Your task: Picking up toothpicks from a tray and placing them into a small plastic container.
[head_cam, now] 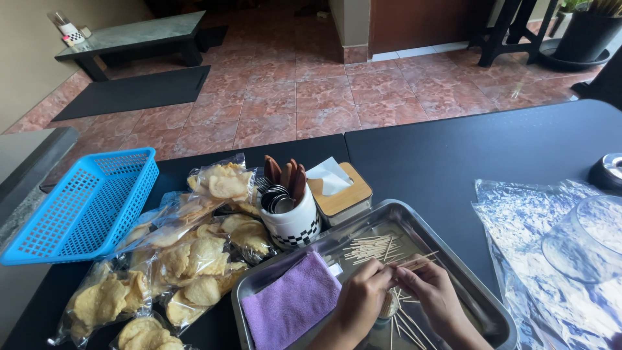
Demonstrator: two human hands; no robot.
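Toothpicks (pixel 414 262): you are pinching bundle between both hands, left hand (pixel 364 293) and right hand (pixel 433 290) closing fingers on it, lower centre of frame, over steel tray (pixel 476 285). Purple cloth (pixel 291 301) lying in tray, lower left of hands. Cracker bags (pixel 188 259) sitting left on bench (pixel 453 155).

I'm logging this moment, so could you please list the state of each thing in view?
Left hand: closed on toothpicks.
Right hand: pinching the same toothpicks.
Metal tray: holds loose toothpicks and cloth.
Purple cloth: folded, flat.
Blue basket: empty, tilted.
Cracker bags: sealed, piled.
Tissue box: tissue sticking out.
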